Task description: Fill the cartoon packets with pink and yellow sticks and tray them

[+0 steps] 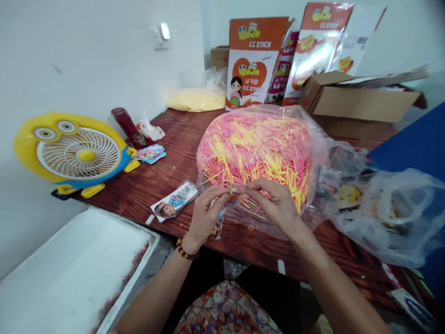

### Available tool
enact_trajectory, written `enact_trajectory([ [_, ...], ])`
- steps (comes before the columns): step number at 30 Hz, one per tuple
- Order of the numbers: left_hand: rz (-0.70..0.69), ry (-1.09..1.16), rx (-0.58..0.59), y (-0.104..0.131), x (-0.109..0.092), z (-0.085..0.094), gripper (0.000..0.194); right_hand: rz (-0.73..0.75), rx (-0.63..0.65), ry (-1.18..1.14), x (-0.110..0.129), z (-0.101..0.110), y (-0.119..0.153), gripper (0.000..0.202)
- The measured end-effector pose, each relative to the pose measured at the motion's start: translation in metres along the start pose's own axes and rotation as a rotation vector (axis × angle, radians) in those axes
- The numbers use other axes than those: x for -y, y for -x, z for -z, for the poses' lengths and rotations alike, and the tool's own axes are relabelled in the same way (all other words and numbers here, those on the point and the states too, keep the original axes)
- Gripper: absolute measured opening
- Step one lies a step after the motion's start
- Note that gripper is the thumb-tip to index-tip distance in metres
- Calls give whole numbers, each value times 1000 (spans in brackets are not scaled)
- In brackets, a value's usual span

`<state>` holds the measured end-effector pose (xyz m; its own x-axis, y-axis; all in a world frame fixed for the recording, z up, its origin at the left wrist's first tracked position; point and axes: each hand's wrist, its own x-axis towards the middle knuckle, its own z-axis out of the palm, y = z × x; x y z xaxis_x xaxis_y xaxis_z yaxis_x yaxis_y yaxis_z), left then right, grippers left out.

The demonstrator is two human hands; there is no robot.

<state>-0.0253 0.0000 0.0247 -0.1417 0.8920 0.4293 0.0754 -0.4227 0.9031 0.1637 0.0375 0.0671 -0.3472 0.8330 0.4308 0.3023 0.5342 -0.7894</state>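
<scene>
Head view shows left hand (206, 214) and right hand (277, 202) pinching one seemingly unfinished packet (235, 194), while many sticks (257, 144) lie loose in the bag (319, 144).

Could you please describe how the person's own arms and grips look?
The left arm and right arm show no sleeves, and the left grip and right grip are gloveless. The left wrist wears a bracelet of dark-brown and yellowish beads; the right has none.

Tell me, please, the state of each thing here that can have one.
Left hand: pinching printed packet
Right hand: pinching same packet
Clear plastic bag: open, full of sticks
Brown cardboard box: open
Minion-style fan: upright, running unclear
Wall light: lit
Left CC Stick carton: upright
</scene>
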Motion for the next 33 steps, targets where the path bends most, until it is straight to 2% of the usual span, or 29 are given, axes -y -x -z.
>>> enact_trajectory([
  [2, -29, -17, -19, -3, -1, 0, 13, -22, 4, -19, -1, -2, -3, 13],
  [5, 3, -51, -25, -5, -2, 3, 12, -127, -14, -96, -5, -7, -8, 13],
  [9, 178, -81, -15, 0, 2, 13, 15, -359, 29, -321, -15, -23, -8, 15],
  [13, 375, -201, 67, 20, 25, 33, 21, -620, 148, -490, -40, -57, 5, 15],
  [16, 428, -351, 116, 33, 47, 46, 23, -713, 230, -474, -64, -85, 15, 17],
  [20, 347, -555, 100, 33, 62, 52, 23, -683, 242, -232, -89, -103, 9, 12],
  [23, 263, -688, 81, 28, 62, 53, 27, -627, 230, -3, -98, -104, -5, 13],
  [26, 204, -795, 63, 25, 59, 61, 29, -536, 244, 199, -95, -99, -12, 13],
  [30, 129, -1046, 47, 18, 59, 89, 32, -440, 219, 431, -86, -78, -2, 20],
  [33, 197, -1291, 39, 9, 61, 115, 39, -458, 190, 580, -87, -48, 11, 23],
])
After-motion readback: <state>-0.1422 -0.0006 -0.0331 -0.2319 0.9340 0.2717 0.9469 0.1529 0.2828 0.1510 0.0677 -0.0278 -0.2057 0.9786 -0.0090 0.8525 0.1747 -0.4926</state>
